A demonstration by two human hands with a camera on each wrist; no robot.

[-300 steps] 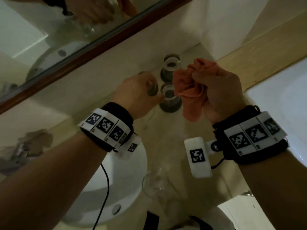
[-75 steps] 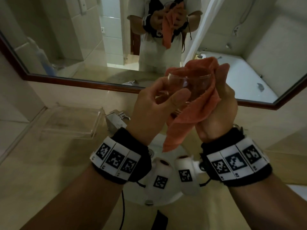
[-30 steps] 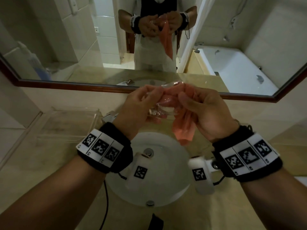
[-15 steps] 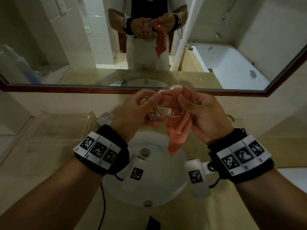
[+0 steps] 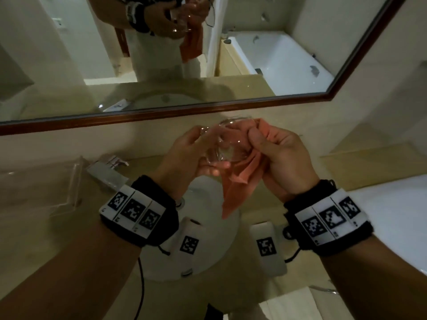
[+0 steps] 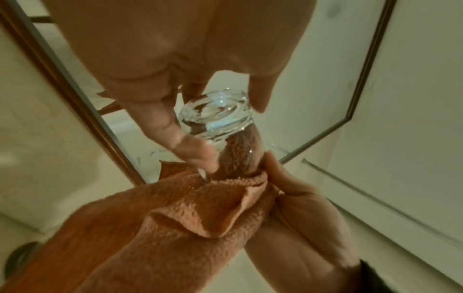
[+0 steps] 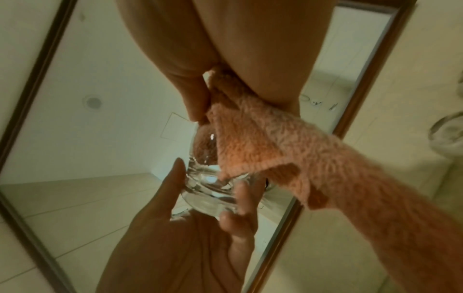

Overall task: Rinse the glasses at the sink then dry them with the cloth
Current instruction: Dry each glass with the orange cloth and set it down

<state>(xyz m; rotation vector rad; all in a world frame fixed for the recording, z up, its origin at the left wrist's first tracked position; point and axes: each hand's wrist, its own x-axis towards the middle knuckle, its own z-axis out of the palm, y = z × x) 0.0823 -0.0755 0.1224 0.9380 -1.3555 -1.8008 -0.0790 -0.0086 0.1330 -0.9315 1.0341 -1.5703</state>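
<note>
A clear drinking glass (image 5: 227,146) is held above the white round sink (image 5: 208,257). My left hand (image 5: 191,155) grips its thick base (image 6: 215,117) with thumb and fingers curled round it. My right hand (image 5: 277,155) pinches an orange cloth (image 5: 240,181) against the glass rim. Part of the cloth (image 6: 240,156) is pushed inside the glass, and the rest (image 7: 313,158) hangs down over the sink. In the right wrist view the left hand's fingers (image 7: 245,200) wrap the glass base (image 7: 213,190).
A wood-framed mirror (image 5: 208,109) runs along the wall just behind the hands. A chrome tap (image 5: 108,169) and a clear acrylic tray (image 5: 46,188) stand left of the sink. The beige countertop (image 5: 360,165) stretches right. Another glass (image 7: 448,134) shows at the right edge.
Ten seconds ago my hands were at the glasses on the counter. Since then the glass was raised, then lowered over the sink, with the cloth worked into its mouth.
</note>
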